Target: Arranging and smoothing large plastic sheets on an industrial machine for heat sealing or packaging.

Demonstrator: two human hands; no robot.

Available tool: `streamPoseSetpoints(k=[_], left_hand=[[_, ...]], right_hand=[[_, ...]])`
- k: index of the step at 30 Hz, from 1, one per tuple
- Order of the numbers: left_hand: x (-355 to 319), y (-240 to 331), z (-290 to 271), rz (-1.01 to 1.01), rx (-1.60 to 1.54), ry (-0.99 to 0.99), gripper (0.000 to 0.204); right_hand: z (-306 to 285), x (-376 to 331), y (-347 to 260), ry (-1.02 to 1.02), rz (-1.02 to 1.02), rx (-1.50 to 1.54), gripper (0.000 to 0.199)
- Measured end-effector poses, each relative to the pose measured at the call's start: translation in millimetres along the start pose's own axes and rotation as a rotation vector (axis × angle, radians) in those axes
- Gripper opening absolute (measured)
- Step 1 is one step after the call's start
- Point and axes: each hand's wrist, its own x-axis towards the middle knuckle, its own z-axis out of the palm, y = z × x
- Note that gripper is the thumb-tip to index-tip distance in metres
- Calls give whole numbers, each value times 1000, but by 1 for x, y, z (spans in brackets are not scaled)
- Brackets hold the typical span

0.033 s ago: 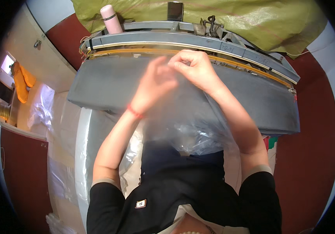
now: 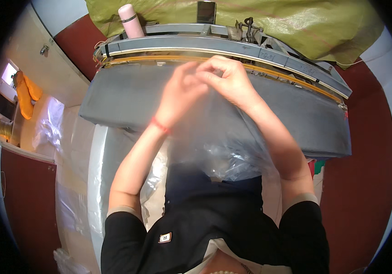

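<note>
Over a long grey work surface [image 2: 305,118], my two hands are raised close together. My right hand [image 2: 230,82] pinches the top of a clear plastic bag [image 2: 232,160] between thumb and fingertips. The thin film hangs down from there over the surface's near edge to my lap, crumpled and shiny at its lower end. My left hand [image 2: 182,93], with a red band at the wrist, is right beside the right fingertips. Motion smears its curved fingers, so whether it grips the film cannot be made out.
Behind the surface runs a long metal bar sealer [image 2: 168,47] with an orange strip. A pink bottle [image 2: 131,22] and a green-yellow woven sheet [image 2: 315,27] are at the back. Clear plastic film [image 2: 75,192] lies at the left, near a door [image 2: 50,50].
My left hand has shifted slightly, its fingers a little closer to the right hand. The right hand and the plastic bag look almost the same.
</note>
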Motion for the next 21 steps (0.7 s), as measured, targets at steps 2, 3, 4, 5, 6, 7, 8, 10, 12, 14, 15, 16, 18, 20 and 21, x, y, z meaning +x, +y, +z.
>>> streamPoseSetpoints(k=[2,3,4,5,6,7,8,10,12,14,15,16,18,20,21], left_hand=[[11,-10,-8,-67,-106,41,31],[18,-13,-9,-132,-194,106,24],[23,-16,-11,-196,-277,176,17],[26,-22,-14,-185,-340,221,12],[30,-29,-17,-187,-340,219,12],[35,-36,-18,-208,-341,260,11],[40,-44,-20,-229,-337,311,11],[51,-67,-18,-222,-326,375,9],[62,-90,-16,-210,-361,419,7],[74,-115,-14,-224,-347,453,6],[82,-124,-7,-226,-357,462,7],[89,-130,-2,-224,-362,478,7],[106,-147,8,-187,-314,524,8],[117,-149,19,-215,-214,616,9],[124,-152,24,-186,-263,671,10]], right_hand=[[7,-3,-3,207,-40,-111,37],[0,-12,8,219,-12,-167,51],[-4,-25,19,220,-14,-168,51],[-6,-41,30,188,68,-205,52],[-9,-59,40,158,153,-247,53],[-14,-77,48,86,217,-244,46],[-17,-92,54,7,275,-234,40],[-23,-112,66,-14,492,-165,18],[-32,-116,84,60,520,-69,13],[-40,-112,100,139,544,25,13],[-49,-106,109,205,536,32,16],[-57,-98,118,267,522,43,19],[-74,-83,152,327,497,-89,23],[-86,-66,171,382,472,-218,26],[-90,-56,176,410,451,-299,28]])
